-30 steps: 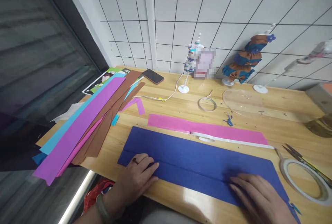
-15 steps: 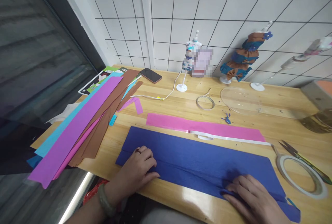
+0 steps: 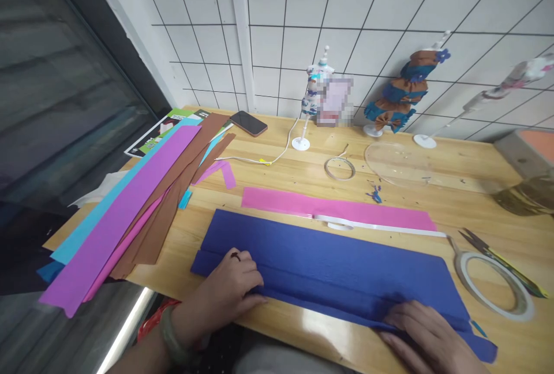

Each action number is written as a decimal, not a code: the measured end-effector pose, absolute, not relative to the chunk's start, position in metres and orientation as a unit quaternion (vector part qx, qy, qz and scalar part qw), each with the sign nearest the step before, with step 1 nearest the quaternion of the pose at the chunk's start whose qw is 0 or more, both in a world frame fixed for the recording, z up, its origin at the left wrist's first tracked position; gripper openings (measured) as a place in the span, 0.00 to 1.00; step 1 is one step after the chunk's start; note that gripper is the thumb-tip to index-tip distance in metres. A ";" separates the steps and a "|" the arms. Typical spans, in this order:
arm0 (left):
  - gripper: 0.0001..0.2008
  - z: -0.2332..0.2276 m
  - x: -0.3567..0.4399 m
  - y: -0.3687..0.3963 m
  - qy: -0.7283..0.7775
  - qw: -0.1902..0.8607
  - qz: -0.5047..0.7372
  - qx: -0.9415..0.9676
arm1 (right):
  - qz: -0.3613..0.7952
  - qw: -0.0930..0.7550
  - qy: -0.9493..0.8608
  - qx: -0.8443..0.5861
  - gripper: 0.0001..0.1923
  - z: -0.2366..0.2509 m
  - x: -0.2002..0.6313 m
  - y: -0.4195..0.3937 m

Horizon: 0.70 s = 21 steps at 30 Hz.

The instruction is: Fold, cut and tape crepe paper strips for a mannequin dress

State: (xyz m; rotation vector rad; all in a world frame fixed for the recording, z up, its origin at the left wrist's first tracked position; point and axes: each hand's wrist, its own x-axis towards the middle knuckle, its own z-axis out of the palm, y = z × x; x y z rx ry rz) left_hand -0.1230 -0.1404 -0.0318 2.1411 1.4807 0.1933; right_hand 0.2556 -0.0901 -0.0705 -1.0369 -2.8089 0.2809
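A long dark blue crepe paper sheet (image 3: pixel 329 264) lies across the near part of the wooden table (image 3: pixel 298 175). Its near edge is lifted into a fold. My left hand (image 3: pixel 229 284) pinches that fold near the sheet's left end. My right hand (image 3: pixel 426 333) holds the same edge near the right end. Just beyond the blue sheet lies a pink paper strip (image 3: pixel 337 209) with a white tape strip (image 3: pixel 381 227) along it.
Purple, brown and light blue paper strips (image 3: pixel 130 206) hang over the table's left edge. A tape roll (image 3: pixel 491 284) and scissors (image 3: pixel 497 255) lie at the right. Behind are a phone (image 3: pixel 248 123), a white cable (image 3: pixel 268 157), a wire ring (image 3: pixel 340 167), a clear disc (image 3: pixel 398 163) and small dress mannequins (image 3: pixel 404 94).
Both hands have drawn the blue sheet's near edge up and over, so a fold now stands along it. The camera view shifted slightly.
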 end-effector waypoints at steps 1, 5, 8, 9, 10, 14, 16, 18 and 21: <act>0.05 -0.031 -0.125 -0.141 0.550 0.272 0.075 0.786 | 0.102 0.059 -0.929 -0.351 0.09 -0.070 0.257 -0.090; 0.05 -0.033 -0.132 -0.147 0.577 0.284 0.100 0.759 | 0.117 0.050 -0.916 -0.379 0.08 -0.071 0.261 -0.088; 0.06 -0.040 -0.138 -0.151 0.590 0.269 0.117 0.752 | 0.099 0.064 -0.911 -0.395 0.12 -0.074 0.263 -0.086; 0.07 -0.042 -0.140 -0.153 0.593 0.264 0.120 0.751 | 0.092 0.065 -0.910 -0.400 0.13 -0.075 0.264 -0.087; 0.07 -0.045 -0.142 -0.154 0.596 0.259 0.122 0.751 | 0.086 0.065 -0.910 -0.401 0.15 -0.076 0.264 -0.087; 0.10 -0.050 -0.146 -0.158 0.604 0.237 0.126 0.750 | 0.055 0.064 -0.909 -0.409 0.18 -0.078 0.265 -0.089; 0.10 -0.051 -0.146 -0.159 0.606 0.225 0.129 0.752 | 0.041 0.057 -0.908 -0.413 0.18 -0.078 0.266 -0.090; 0.11 -0.050 -0.146 -0.158 0.604 0.213 0.135 0.756 | 0.031 0.045 -0.907 -0.417 0.17 -0.078 0.268 -0.091; 0.12 -0.050 -0.147 -0.157 0.602 0.200 0.144 0.759 | 0.022 0.041 -0.905 -0.422 0.17 -0.080 0.273 -0.093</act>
